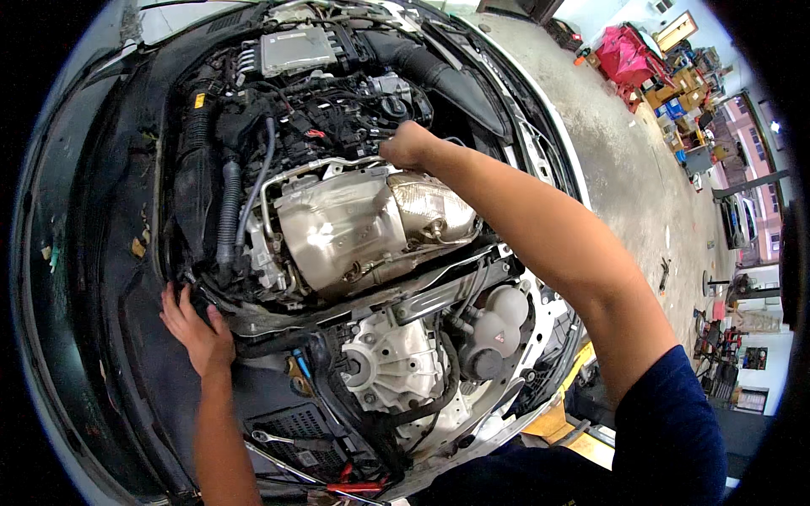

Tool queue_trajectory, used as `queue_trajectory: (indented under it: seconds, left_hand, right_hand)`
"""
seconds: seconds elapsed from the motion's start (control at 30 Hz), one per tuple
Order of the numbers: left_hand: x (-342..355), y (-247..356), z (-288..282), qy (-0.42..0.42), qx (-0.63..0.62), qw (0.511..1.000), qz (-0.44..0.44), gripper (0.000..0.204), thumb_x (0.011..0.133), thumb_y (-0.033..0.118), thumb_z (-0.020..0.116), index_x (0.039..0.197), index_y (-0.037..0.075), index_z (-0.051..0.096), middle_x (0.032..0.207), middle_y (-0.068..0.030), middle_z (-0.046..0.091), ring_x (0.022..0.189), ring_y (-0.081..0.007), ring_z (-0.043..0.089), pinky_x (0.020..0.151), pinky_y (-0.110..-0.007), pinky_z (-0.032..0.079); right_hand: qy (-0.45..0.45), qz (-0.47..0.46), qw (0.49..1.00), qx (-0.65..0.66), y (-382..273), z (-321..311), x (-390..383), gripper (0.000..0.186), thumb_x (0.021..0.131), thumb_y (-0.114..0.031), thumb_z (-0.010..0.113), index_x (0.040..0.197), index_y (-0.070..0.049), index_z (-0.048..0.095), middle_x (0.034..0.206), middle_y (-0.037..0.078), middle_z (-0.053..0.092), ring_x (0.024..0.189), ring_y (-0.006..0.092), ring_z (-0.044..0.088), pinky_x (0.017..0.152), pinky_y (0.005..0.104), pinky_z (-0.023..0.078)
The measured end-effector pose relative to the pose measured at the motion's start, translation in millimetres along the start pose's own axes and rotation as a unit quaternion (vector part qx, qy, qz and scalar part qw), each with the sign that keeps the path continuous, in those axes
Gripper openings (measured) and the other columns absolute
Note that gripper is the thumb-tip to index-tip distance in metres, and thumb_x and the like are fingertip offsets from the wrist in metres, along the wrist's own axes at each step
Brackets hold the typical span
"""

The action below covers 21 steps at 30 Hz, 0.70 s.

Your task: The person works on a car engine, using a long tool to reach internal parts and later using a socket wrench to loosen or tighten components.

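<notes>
My right hand (408,147) reaches across the open engine bay, its fingers closed in a fist at the edge of the black engine top. What it grips is hidden; a small silver metal piece shows beside the knuckles. Just below it lies the shiny metal heat shield (337,228), with a rounded, textured metal housing (432,207) next to it. On the left, my left hand (202,333) rests with fingers spread on the black trim (190,291) at the bay's edge. A ribbed black hose (229,202) runs above that hand.
Nearer me are a cast silver strut mount (392,363) and a translucent coolant tank (508,310). A ratchet (274,438), a red-handled tool (359,487) and a blue-handled tool (302,364) lie at lower left. Boxes (688,80) and a red-covered object (626,55) stand across the concrete floor.
</notes>
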<state>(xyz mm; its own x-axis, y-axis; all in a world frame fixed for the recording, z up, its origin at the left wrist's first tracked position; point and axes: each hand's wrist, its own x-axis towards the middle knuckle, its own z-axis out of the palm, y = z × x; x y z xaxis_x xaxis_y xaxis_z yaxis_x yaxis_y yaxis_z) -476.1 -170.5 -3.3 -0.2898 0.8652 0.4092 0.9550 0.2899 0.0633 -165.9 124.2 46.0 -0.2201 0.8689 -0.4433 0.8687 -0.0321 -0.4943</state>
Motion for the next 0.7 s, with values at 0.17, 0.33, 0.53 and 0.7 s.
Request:
queue_trajectory:
  seconds: [0.17, 0.33, 0.53, 0.7]
  left_hand:
    - [0.0, -1.5, -7.8, 0.003, 0.0, 1.0, -0.03, 0.049, 0.082, 0.017, 0.053, 0.127, 0.002, 0.04, 0.14, -0.0206, 0.03, 0.135, -0.0358, 0.021, 0.112, -0.052, 0.012]
    - [1.9, 9.6, -15.7, -0.015, -0.01, 0.999, -0.041, 0.049, 0.084, 0.021, 0.051, 0.127, 0.001, 0.04, 0.141, -0.0199, 0.028, 0.136, -0.035, 0.018, 0.113, -0.05, 0.012]
    - [-0.7, 4.3, -22.6, -0.015, -0.023, 0.998, -0.058, 0.048, 0.084, 0.021, 0.05, 0.127, 0.001, 0.041, 0.14, -0.0202, 0.029, 0.136, -0.0351, 0.019, 0.113, -0.05, 0.011]
    - [2.1, 11.7, -20.1, -0.016, -0.04, 0.998, -0.056, 0.051, 0.083, 0.024, 0.051, 0.126, 0.0, 0.041, 0.14, -0.0208, 0.029, 0.136, -0.0357, 0.019, 0.113, -0.05, 0.012]
  right_hand:
    - [0.105, -0.217, 0.914, -0.326, -5.7, 0.2, -35.3, 0.032, 0.08, -0.014, 0.057, 0.108, 0.0, 0.052, 0.095, 0.019, 0.065, 0.092, 0.0358, 0.064, 0.082, 0.0422, 0.051]
    - [0.185, 0.002, 0.968, -0.172, -12.1, 5.1, -52.9, 0.042, 0.088, -0.041, 0.049, 0.093, -0.004, 0.069, 0.096, 0.019, 0.067, 0.093, 0.0336, 0.064, 0.081, 0.0425, 0.05]
    - [0.149, -0.21, 0.891, -0.374, -13.3, 24.6, -48.0, 0.033, 0.083, -0.027, 0.057, 0.104, -0.002, 0.058, 0.103, 0.018, 0.065, 0.094, 0.035, 0.064, 0.082, 0.0418, 0.051]
    - [0.217, 0.1, 0.971, 0.011, 3.2, 18.4, -23.1, 0.037, 0.086, -0.028, 0.048, 0.092, 0.003, 0.066, 0.1, 0.022, 0.065, 0.097, 0.0337, 0.063, 0.086, 0.0406, 0.048]
